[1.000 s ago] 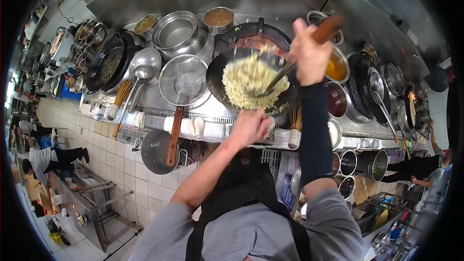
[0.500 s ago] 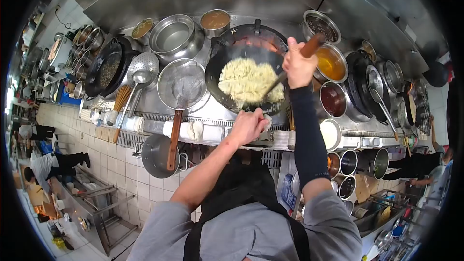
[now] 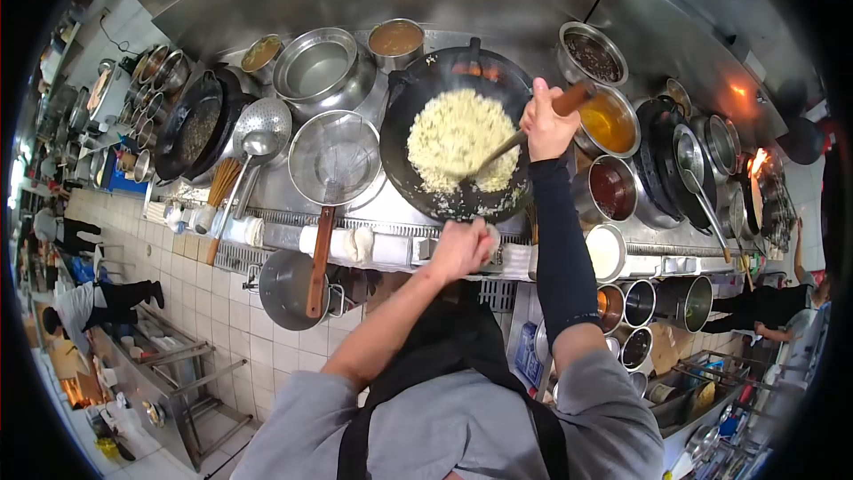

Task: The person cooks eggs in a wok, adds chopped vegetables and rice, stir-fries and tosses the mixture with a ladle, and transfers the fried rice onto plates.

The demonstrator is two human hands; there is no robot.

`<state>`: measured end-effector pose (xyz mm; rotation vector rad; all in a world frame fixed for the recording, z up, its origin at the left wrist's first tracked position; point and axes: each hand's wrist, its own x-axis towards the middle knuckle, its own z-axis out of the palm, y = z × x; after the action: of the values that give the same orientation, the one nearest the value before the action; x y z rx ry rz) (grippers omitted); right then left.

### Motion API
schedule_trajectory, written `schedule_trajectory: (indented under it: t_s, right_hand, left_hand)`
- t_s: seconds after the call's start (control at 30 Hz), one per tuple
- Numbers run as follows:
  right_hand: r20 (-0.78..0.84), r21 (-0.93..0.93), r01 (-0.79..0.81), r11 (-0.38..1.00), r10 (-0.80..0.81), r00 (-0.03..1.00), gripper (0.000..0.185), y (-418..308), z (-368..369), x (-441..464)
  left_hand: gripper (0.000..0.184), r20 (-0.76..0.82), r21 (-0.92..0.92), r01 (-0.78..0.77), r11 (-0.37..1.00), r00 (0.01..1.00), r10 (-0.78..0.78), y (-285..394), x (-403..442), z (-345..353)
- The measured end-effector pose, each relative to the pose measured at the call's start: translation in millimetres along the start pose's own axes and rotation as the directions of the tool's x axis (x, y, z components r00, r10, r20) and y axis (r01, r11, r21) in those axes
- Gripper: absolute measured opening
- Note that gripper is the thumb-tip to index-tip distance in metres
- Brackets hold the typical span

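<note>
Loose Grains at a Low Rim: Spilling Looked the Chief Risk

A loose mound of pale yellow, rice-like grains (image 3: 453,132) lay inside a wide, round, black metal wok (image 3: 400,173). A hard flick of the long metal tool with a brown wooden grip (image 3: 574,98), or a sharp tilt of the wok, could have thrown grains over the near rim onto the shiny steel tabletop (image 3: 369,209). The right hand (image 3: 549,123) was wrapped round the wooden grip, near a round steel bowl of orange-yellow liquid (image 3: 629,152); too wide a swing might have knocked that bowl. The left hand (image 3: 462,249) was clenched at the wok's near rim, apparently gripping it, with a pale scrap — perhaps cloth — at its knuckles. Had that hold slipped, the wok could have rocked or bare skin met hot metal. Grains left too long in one spot might have scorched.

The mound looked crumbly and moist, its upper part blurred, with no browning that could be made out. Stray bits dotted the dark near slope — apart from the main heap. The tool's end met the mound's lower right; its tip was too hidden to tell.
</note>
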<state>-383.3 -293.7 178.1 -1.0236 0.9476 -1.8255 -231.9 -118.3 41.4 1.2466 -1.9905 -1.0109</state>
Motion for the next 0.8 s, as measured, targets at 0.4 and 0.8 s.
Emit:
schedule_trajectory:
  t_s: [0.4,0.8]
  right_hand:
    - [0.081,0.017,0.084,0.996,-0.085,0.993,0.04,-112.2,22.0,64.1]
    - [-0.159,-0.239,0.228,0.944,-0.27,0.95,0.04,18.1,-26.8,81.9]
  left_hand:
    - [0.023,-0.037,0.191,-0.122,0.974,0.991,0.131,-36.2,26.5,-4.1]
    - [0.024,0.009,0.199,-0.061,0.978,0.998,0.061,-63.6,53.5,5.8]
